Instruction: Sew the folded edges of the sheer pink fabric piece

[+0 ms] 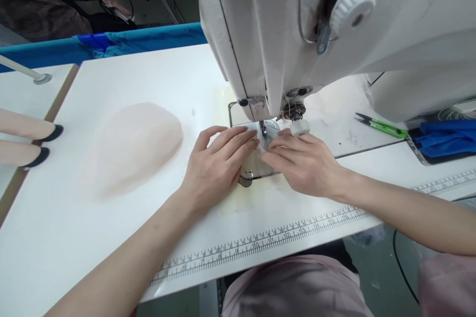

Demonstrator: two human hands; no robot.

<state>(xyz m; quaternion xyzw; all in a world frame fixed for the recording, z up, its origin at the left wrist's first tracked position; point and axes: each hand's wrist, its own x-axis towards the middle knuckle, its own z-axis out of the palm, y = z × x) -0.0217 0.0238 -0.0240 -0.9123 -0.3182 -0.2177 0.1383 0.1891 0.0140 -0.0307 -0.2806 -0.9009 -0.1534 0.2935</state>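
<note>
— So, what are the hands doing at the sewing machine (282,20)?

— Both lie flat with fingers stretched and nothing clenched. The left hand (215,163) and the right hand (301,163) press down on a small pale fabric piece (255,162) from either side.

— Why flat rather than pinched?

— Probably to hold the thin cloth smooth against the needle plate. The fingertips nearly meet just in front of the presser foot (264,130).

— And where exactly is the piece?

— It is under both sets of fingers, its far edge beneath the foot. Most of it is hidden, and only a strip shows between the hands.

— Anything else about?

— A heap of pale peach cloth (134,143) lies well to the left on the surface (111,237), likely kept within the left hand's reach. Green-handled thread snips (381,125) rest to the right, near the machine's base.
</note>
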